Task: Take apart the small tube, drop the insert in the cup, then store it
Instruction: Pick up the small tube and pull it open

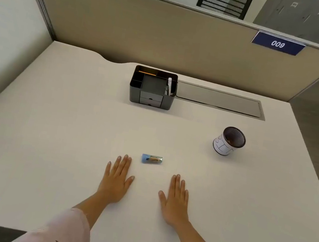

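I have both hands resting flat on the desk (52, 103), palms down, fingers spread and holding nothing: my left hand (116, 179) sits a little forward of my right hand (176, 199), with a bare gap between them. Just beyond that gap, nearer my left fingertips but not touching them, the small tube (151, 159) lies on its side, blue cap end to the left and clear body to the right, with something yellowish inside that I take to be the insert. I judge it light and rigid, smooth plastic that will roll or skate if I nudge it, so I would pin it from above with thumb and forefinger across the clear barrel, then take the blue cap with the other hand and pull or twist the two apart; whether the cap screws or just presses on I cannot tell from here. The insert looks small enough to slip out, so I would keep the open end up. Well off to the right and farther back stands the cup (229, 141), a dark mesh pot with a white paper band, open mouth tilted toward me. At the back of the desk sits the black organizer (153, 87), with open compartments and small drawers, which I guess is the storing place.
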### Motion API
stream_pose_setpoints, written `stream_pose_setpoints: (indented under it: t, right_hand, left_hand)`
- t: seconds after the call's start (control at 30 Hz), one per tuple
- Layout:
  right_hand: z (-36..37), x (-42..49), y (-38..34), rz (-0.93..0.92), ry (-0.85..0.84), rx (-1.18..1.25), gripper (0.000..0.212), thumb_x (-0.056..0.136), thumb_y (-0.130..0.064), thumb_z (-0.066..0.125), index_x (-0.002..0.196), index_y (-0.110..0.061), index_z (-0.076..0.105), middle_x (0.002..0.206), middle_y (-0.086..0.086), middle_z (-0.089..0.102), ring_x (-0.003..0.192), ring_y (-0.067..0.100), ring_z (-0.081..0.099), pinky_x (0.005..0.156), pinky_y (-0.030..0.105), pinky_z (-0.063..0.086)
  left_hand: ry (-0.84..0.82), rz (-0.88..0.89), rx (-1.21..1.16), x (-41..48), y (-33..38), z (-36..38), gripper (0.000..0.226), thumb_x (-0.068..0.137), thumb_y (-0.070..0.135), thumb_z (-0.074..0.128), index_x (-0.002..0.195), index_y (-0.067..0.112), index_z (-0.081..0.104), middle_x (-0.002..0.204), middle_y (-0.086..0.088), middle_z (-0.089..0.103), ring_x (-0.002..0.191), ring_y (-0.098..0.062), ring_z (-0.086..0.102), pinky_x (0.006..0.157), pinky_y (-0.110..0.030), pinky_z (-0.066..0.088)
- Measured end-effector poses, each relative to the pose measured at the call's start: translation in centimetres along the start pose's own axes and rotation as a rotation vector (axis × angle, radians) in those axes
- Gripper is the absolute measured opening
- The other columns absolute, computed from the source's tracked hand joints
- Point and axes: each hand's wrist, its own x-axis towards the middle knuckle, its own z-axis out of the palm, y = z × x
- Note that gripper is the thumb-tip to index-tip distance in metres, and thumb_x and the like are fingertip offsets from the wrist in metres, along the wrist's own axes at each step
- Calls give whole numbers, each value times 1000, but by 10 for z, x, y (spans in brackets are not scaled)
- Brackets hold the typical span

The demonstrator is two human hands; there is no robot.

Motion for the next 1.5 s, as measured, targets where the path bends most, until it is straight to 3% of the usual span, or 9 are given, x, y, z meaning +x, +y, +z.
stream_pose_setpoints:
  t: [0.23,0.37,0.67,1.0,1.07,1.13,1.23,1.33,1.5]
  right_hand:
    - [0,0,0,11,-1,-25,75,102,-50,21,145,-13,-28,152,-7,-34,144,13,-26,117,37,-15]
    - [2,2,2,5,5,-21,75,101,-51,20,141,-13,-32,152,-7,-35,144,14,-26,118,37,-15]
    - [4,4,5,-13,-2,1,76,101,-52,22,151,-15,-21,152,-7,-34,145,15,-25,117,37,-15]
    - [-11,3,0,1,-81,76,83,98,-49,36,153,-19,-17,162,-1,-24,148,21,-22,119,41,-10]
    - [-26,6,-8,11,-98,129,83,95,-47,47,156,-22,-3,165,-1,-12,151,23,-12,122,42,-3]
    - [-47,9,-21,15,-20,303,71,94,-43,52,154,-23,20,163,0,14,149,23,15,120,37,18]
    - [-85,9,-50,22,175,632,45,96,-42,52,139,-34,43,146,-9,42,127,14,49,99,29,42]
    - [-116,6,-76,-80,262,706,33,93,-48,54,125,-39,52,129,-18,53,112,9,58,88,27,48]
    - [-146,-7,-105,-156,340,629,44,79,-59,64,117,-37,57,110,-20,60,93,6,62,74,26,55]
  left_hand:
    - [145,70,-51,20,24,-29,71,99,50,35,154,30,-4,165,5,8,148,-21,21,121,-45,13]
    - [97,44,-20,39,40,-38,77,95,49,49,155,26,7,161,2,22,129,-25,43,100,-38,44]
    - [97,54,-2,57,42,-46,39,94,42,55,129,26,52,131,1,51,112,-24,48,86,-36,44]
    - [147,-33,-431,44,48,-68,28,88,54,57,107,35,56,99,16,63,76,-9,58,57,-22,38]
    - [188,4,-518,39,51,-75,26,86,55,60,103,35,58,97,18,62,80,-4,59,61,-22,41]
    - [240,60,-631,34,54,-82,21,84,49,66,97,33,61,94,16,63,79,-1,58,65,-21,42]
    - [305,129,-715,27,63,-95,18,81,38,74,95,30,64,93,13,65,80,-5,58,68,-19,46]
    - [369,179,-628,21,74,-108,22,81,33,75,100,23,68,94,8,66,87,-10,58,77,-22,49]
    - [438,259,-463,16,89,-130,27,80,23,77,106,18,71,97,3,64,97,-11,45,79,-24,43]
